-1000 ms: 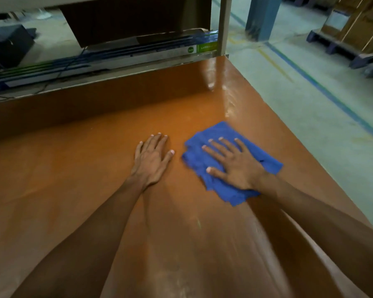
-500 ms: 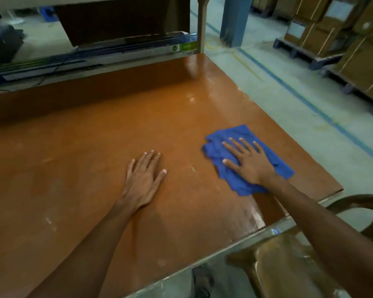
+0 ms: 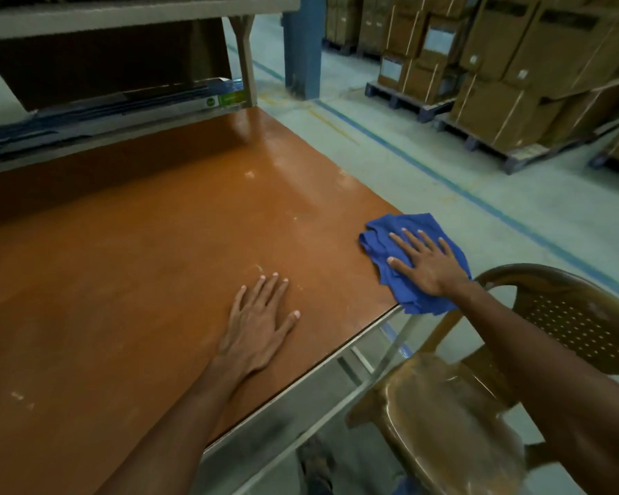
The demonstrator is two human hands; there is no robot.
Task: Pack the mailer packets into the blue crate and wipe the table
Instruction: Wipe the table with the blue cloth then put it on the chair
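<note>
Right hand (image 3: 427, 267) flat, fingers splayed, on blue cloth (image 3: 413, 225) lengthwise along table (image 3: 158, 244) edge; left hand (image 3: 258, 326) flat.

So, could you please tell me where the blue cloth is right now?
In the head view, the crumpled blue cloth lies at the orange table's near right corner, under the right hand, beside the brown plastic chair.

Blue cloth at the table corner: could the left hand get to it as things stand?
Probably yes. Only open table lies between the left hand and the blue cloth, though the right hand lies flat on top of it.
</note>
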